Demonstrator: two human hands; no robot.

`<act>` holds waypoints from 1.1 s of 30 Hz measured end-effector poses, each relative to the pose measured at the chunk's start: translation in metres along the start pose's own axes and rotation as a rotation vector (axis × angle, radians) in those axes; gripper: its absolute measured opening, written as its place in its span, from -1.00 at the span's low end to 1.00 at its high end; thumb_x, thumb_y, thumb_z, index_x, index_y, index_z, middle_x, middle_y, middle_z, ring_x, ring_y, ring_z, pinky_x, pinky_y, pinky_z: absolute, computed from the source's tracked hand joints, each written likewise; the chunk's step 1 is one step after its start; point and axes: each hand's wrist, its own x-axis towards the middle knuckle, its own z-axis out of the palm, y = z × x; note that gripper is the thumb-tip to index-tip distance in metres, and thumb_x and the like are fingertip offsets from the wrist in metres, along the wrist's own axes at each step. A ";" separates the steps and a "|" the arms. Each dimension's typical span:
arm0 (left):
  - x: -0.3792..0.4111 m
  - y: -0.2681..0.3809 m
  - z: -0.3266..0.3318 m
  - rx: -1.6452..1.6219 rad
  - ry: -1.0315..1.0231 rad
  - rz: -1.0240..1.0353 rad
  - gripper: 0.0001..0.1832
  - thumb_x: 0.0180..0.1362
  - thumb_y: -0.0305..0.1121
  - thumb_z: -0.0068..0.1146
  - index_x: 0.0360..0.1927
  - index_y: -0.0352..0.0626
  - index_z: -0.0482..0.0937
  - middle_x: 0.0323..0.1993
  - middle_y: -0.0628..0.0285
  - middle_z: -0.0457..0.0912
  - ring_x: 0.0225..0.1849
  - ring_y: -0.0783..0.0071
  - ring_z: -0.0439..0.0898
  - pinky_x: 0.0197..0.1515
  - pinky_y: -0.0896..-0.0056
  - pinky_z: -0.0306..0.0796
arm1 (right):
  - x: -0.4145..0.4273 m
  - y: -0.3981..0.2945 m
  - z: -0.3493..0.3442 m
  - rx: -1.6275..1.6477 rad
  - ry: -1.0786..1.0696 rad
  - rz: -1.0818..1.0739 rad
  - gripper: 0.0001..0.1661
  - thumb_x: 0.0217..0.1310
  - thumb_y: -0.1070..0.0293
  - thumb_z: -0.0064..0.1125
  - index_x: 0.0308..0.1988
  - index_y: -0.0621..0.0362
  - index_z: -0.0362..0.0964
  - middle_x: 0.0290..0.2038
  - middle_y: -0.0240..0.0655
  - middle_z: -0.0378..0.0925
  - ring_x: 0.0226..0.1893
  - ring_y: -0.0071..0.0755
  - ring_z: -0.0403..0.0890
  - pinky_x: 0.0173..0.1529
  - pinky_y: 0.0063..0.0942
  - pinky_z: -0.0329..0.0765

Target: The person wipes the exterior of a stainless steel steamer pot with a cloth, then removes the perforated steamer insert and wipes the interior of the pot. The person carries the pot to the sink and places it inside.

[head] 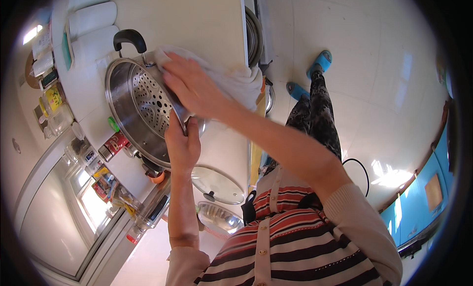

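Note:
A stainless steel steamer pot with a perforated bottom is tilted on its side above the white counter, its open mouth facing left. One black loop handle sticks up at its far end. My left hand grips the near rim, thumb and fingers on either side of the steel wall. My right hand presses a white cloth against the pot's outer side, and the cloth trails off to the right towards the counter's edge. The opposite handle is not clearly seen.
A glass lid and a steel basin are near my left forearm. A red can-like container and a green cap lie beyond the pot. Jars line the wall side. Stacked pans sit below the counter edge.

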 end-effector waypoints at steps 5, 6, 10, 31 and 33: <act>0.005 0.010 0.000 -0.018 0.030 -0.009 -0.70 -0.01 -0.53 -0.14 -0.14 -0.33 0.32 -0.40 0.04 0.51 -0.40 0.35 0.49 -0.28 0.50 0.31 | 0.064 0.002 -0.009 0.612 -0.060 0.384 -0.70 0.09 0.26 -0.26 -0.32 0.23 0.32 -0.28 -0.33 0.41 -0.30 -0.26 0.38 -0.04 -0.33 0.23; 0.007 0.011 0.001 -0.032 0.050 0.004 -0.70 -0.02 -0.53 -0.15 -0.14 -0.32 0.32 -0.40 0.04 0.51 -0.40 0.34 0.49 -0.27 0.49 0.31 | 0.066 -0.003 -0.014 0.931 -0.027 0.489 -0.71 0.08 0.26 -0.25 -0.31 0.20 0.33 -0.28 -0.34 0.41 -0.29 -0.29 0.38 -0.04 -0.35 0.23; 0.017 0.014 -0.001 -0.065 0.104 -0.023 -0.68 -0.04 -0.54 -0.16 -0.14 -0.32 0.33 -0.40 0.03 0.52 -0.38 0.29 0.51 -0.27 0.47 0.31 | 0.071 -0.042 -0.047 1.418 0.118 0.689 -0.71 0.06 0.25 -0.22 -0.26 0.13 0.34 -0.33 -0.39 0.42 -0.28 -0.41 0.38 -0.07 -0.49 0.26; 0.105 0.044 0.000 -0.367 0.434 -0.461 -0.67 -0.05 -0.55 -0.15 -0.14 -0.37 0.36 -0.36 0.24 0.49 -0.31 0.60 0.40 -0.20 0.62 0.24 | 0.235 0.006 -0.101 0.799 -0.263 0.486 -0.75 0.06 0.33 -0.08 -0.21 0.17 0.32 -0.34 -0.46 0.44 -0.36 -0.45 0.46 -0.29 -0.56 0.42; 0.108 0.048 -0.001 -0.353 0.433 -0.510 -0.68 -0.04 -0.55 -0.14 -0.13 -0.36 0.35 -0.36 0.25 0.49 -0.31 0.60 0.40 -0.20 0.63 0.24 | 0.219 0.036 -0.071 0.414 -0.276 0.250 -0.80 0.01 0.38 -0.06 -0.29 0.18 0.35 -0.45 -0.40 0.45 -0.43 -0.43 0.46 -0.37 -0.53 0.42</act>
